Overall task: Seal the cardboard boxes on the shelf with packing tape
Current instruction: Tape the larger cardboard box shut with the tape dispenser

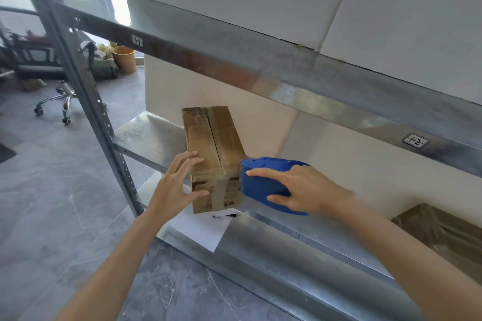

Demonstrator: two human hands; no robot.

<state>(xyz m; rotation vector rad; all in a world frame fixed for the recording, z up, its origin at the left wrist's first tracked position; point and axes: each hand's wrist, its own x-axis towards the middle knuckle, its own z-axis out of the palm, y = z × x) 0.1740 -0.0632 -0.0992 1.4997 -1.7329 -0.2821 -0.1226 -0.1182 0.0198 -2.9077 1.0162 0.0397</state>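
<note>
One closed box (211, 148) on shelf (148, 135); right hand (310, 190) grips dispenser (260, 187).

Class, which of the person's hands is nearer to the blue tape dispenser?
Right. The right hand grips the blue tape dispenser; the left hand rests on the cardboard box beside it.

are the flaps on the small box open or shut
Shut: the cardboard box has both top flaps lying flat, meeting along a centre seam.

A storage corner of an office: galvanised metal racking (287, 78) with hand-lettered bay labels (137, 40) holds cardboard boxes (208, 143), while a wheeled office chair (39, 66) stands on the grey tiled floor (52, 190) beyond
</note>
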